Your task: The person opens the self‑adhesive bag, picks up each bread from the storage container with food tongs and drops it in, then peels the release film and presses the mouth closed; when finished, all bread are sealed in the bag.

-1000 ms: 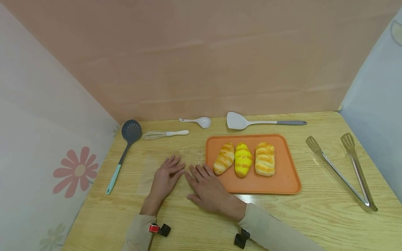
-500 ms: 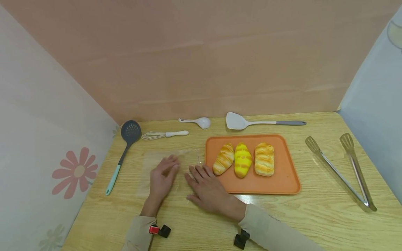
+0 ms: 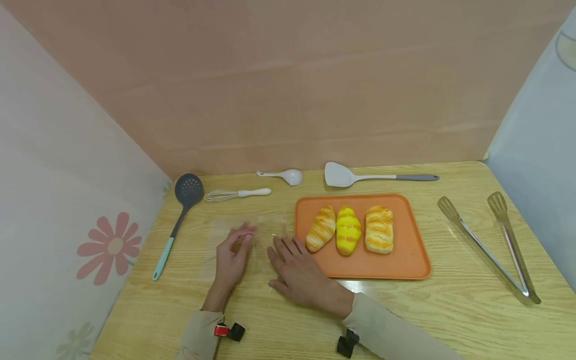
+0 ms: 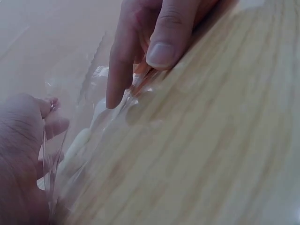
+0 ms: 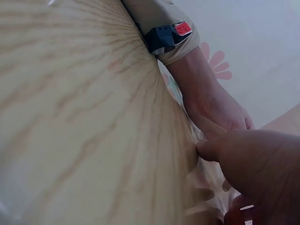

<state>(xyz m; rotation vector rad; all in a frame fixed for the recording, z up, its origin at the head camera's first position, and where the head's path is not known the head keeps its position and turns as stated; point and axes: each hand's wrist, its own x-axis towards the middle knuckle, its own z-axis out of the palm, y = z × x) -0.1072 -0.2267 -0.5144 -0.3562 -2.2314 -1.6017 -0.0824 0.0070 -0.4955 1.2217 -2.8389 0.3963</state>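
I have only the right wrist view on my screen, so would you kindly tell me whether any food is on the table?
Observer: Yes, the head view shows three bread-shaped pieces side by side on an orange tray.
Operator: Thank you; is there any tool to the right of that tray?
Observer: Yes, a pair of metal tongs lies there with its arms spread apart.
Operator: And which utensil is nearest beyond the left hand, on the side away from the person?
Observer: A whisk, with its wire end to the left and its white handle to the right.
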